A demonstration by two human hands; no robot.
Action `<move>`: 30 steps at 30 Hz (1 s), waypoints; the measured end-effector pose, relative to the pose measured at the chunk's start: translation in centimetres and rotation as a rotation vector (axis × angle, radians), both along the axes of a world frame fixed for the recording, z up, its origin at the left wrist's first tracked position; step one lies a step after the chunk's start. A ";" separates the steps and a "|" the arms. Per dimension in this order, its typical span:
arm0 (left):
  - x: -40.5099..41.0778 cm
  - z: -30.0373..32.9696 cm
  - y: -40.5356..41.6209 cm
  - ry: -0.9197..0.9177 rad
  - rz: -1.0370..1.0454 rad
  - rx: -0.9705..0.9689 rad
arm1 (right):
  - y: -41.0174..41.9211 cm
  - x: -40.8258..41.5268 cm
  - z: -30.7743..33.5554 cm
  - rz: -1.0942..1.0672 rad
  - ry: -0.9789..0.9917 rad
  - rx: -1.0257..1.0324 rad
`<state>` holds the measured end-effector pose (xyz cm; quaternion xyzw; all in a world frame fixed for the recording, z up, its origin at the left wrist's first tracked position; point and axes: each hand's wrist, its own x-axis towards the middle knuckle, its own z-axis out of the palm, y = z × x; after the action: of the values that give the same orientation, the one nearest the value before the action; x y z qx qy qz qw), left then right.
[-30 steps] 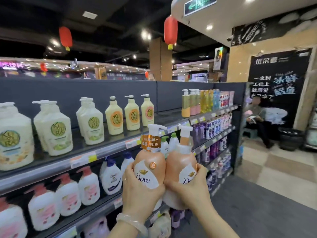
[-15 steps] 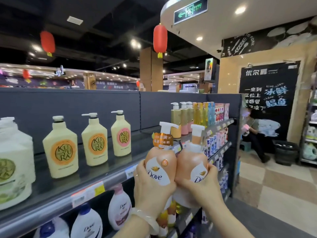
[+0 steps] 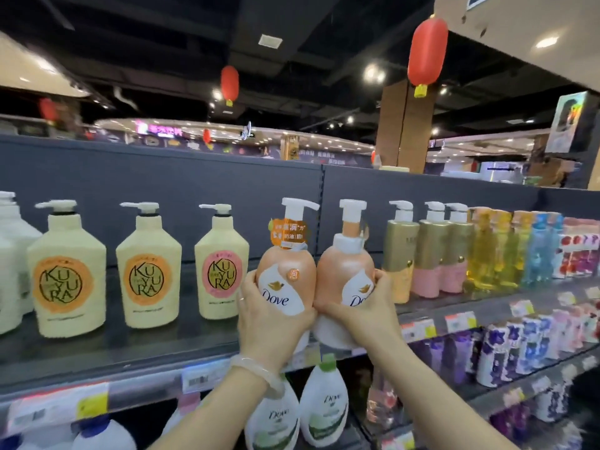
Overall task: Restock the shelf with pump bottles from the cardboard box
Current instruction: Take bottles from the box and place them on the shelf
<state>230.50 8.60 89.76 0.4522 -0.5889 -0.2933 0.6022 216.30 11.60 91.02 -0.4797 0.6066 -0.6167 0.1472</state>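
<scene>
1. Two peach Dove pump bottles, side by side and touching, held up at top-shelf level – the left bottle (image 3: 285, 271) has an orange tag round its neck, the right bottle (image 3: 345, 271) has none.
2. Left hand (image 3: 269, 316) has its fingers wrapped round the left bottle, right hand (image 3: 363, 313) grips the right one low down.
3. Top shelf (image 3: 130, 345): cream Kuyura bottles (image 3: 147, 267) on the left, gold-and-pink bottles (image 3: 431, 254) on the right.
4. More white Dove bottles (image 3: 324, 404) on the shelf below.

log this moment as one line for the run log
left hand grips orange Dove bottle | right hand grips second Dove bottle | both upright, touching, at top shelf gap | not yet set down
</scene>
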 end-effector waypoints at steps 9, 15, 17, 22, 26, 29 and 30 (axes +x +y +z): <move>-1.4 -0.7 -3.4 0.000 0.214 0.026 | -7.3 -4.5 -0.6 0.172 -0.035 -0.004; -1.1 0.5 -4.8 0.023 0.257 -0.023 | -10.5 -4.7 -1.0 0.179 -0.021 0.046; -0.9 1.0 -5.2 0.027 0.270 -0.040 | -11.6 -4.6 -1.2 0.162 -0.025 0.046; -1.1 1.2 -6.3 0.033 0.282 -0.077 | -13.0 -4.5 -3.0 0.119 0.000 0.065; -2.3 0.7 -7.3 0.044 0.281 -0.058 | -13.4 -4.6 -3.6 0.113 0.042 0.070; -3.6 0.1 -8.1 0.044 0.254 -0.043 | -13.4 -4.8 -3.8 0.128 0.039 0.076; -4.0 -0.1 -8.4 0.038 0.251 -0.038 | -13.4 -4.9 -3.9 0.141 0.033 0.078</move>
<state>226.51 0.17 89.66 0.5050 -0.5218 -0.2129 0.6537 211.44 -1.81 87.13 -0.5253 0.5972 -0.5727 0.1985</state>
